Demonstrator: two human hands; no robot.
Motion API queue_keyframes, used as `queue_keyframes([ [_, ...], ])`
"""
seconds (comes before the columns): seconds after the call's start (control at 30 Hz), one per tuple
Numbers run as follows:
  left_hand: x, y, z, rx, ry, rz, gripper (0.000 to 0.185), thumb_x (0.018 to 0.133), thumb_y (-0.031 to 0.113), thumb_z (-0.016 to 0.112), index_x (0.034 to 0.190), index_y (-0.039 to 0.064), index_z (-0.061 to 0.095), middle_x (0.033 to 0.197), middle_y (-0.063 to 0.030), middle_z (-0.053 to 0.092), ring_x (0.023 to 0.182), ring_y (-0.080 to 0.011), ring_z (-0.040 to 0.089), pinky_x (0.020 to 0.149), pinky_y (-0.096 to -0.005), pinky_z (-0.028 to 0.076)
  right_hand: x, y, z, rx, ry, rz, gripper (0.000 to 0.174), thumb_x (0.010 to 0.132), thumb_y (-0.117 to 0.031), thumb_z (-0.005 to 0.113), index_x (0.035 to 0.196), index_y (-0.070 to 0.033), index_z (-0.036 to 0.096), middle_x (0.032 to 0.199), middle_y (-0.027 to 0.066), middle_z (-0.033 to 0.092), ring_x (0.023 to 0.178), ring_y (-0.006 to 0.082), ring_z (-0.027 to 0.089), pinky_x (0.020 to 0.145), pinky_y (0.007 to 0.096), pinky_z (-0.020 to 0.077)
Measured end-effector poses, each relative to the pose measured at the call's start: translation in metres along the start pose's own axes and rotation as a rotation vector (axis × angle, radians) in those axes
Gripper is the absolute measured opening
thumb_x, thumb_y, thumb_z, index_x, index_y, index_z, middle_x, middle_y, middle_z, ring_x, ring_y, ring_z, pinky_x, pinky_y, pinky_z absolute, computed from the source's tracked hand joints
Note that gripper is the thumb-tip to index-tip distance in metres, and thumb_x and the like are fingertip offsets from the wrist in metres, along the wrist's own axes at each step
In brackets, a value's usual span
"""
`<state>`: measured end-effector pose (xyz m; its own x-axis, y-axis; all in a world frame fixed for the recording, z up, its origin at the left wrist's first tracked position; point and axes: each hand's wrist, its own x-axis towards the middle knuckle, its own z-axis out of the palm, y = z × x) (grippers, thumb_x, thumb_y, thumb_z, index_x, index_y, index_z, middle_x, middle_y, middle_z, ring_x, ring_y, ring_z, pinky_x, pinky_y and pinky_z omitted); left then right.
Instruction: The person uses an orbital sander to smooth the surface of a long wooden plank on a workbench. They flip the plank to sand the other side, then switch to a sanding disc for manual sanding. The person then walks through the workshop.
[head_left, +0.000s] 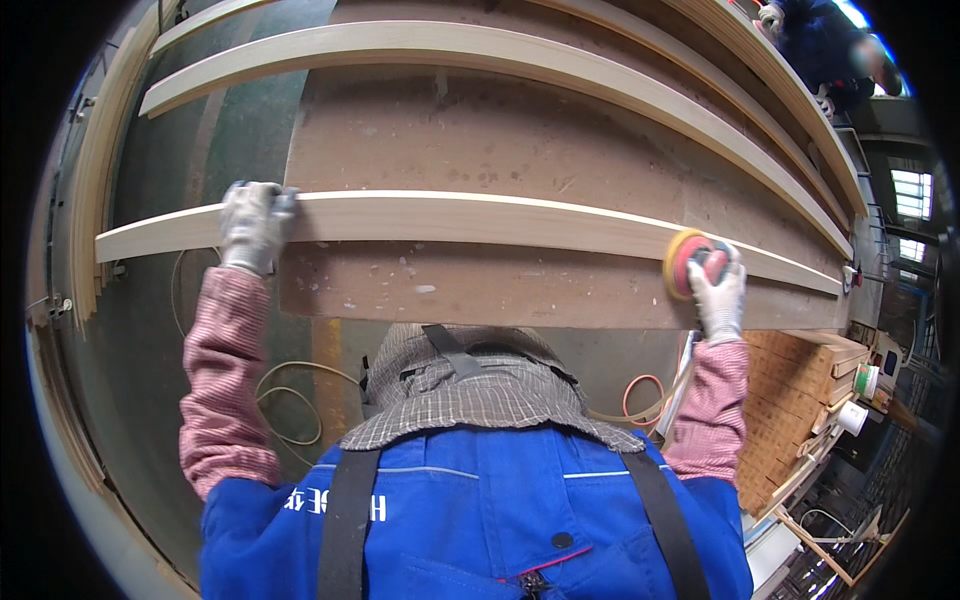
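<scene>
A long, pale wooden board (450, 219) lies across a worn brown worktop and extends past its left edge. My left hand (253, 221), in a whitish work glove, grips the board left of the worktop edge; some fingertips are hidden by the hand and board. Near the board's right end, my gloved right hand (718, 289) is closed around a round handheld sander (691, 262) with a red body and yellow pad rim. The sander is tilted and overlaps the board's near side. Whether its pad touches the wood I cannot tell.
More long boards (480, 41) lie beyond the brown worktop (420, 289). Boards are stacked at left (105, 172). Hoses (319, 420) loop below. A block-like wooden stack (787, 397) stands right, near white tubs (853, 418). Another person (817, 45) is at the far right.
</scene>
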<state>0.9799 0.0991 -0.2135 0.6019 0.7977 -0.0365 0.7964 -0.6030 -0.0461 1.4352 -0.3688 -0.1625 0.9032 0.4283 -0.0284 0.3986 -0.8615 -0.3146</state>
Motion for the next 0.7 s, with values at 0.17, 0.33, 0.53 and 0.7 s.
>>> queue_keyframes([
  [0.17, -0.046, 0.069, 0.017, 0.096, 0.545, -0.060, 0.096, 0.089, 0.062, 0.062, 0.159, 0.012, 0.017, 0.163, -0.0206, 0.015, 0.150, -0.0465, 0.012, 0.122, -0.0595, 0.013, 0.042, 0.073, -0.019, -0.116, -0.028, 0.135, 0.069, 0.080, -0.036, 0.077, 0.139, -0.016, 0.050, 0.128, 0.0220, 0.056, 0.120, 0.0400, 0.057, 0.102, 0.0461, 0.0475],
  [0.33, -0.049, 0.057, 0.029, -0.006, 0.338, -0.128, 0.089, 0.096, 0.056, 0.056, 0.159, 0.006, 0.016, 0.164, -0.0197, 0.017, 0.153, -0.0353, 0.012, 0.125, -0.0501, 0.009, 0.016, -0.013, 0.002, -0.085, -0.093, -0.136, 0.065, 0.080, -0.042, 0.075, 0.135, -0.019, 0.049, 0.123, 0.0203, 0.055, 0.112, 0.0415, 0.060, 0.094, 0.0470, 0.0514],
  [0.53, -0.046, 0.053, 0.031, -0.599, 0.386, -0.112, 0.075, 0.101, 0.040, 0.055, 0.158, 0.007, 0.019, 0.162, -0.0182, 0.026, 0.151, -0.0335, 0.023, 0.124, -0.0466, 0.017, -0.061, -0.174, 0.046, -0.095, -0.204, -0.458, 0.059, 0.082, -0.045, 0.071, 0.132, -0.023, 0.049, 0.115, 0.0204, 0.052, 0.080, 0.0389, 0.070, 0.067, 0.0469, 0.0590],
  [0.7, -0.060, 0.013, 0.044, -0.734, 0.536, -0.048, 0.066, 0.102, 0.037, 0.057, 0.156, 0.010, 0.030, 0.158, -0.0186, 0.033, 0.148, -0.0336, 0.028, 0.121, -0.0461, 0.025, -0.109, -0.249, 0.078, -0.064, -0.227, -0.654, 0.061, 0.081, -0.043, 0.076, 0.133, -0.023, 0.051, 0.113, 0.0210, 0.054, 0.079, 0.0395, 0.070, 0.064, 0.0480, 0.0585],
])
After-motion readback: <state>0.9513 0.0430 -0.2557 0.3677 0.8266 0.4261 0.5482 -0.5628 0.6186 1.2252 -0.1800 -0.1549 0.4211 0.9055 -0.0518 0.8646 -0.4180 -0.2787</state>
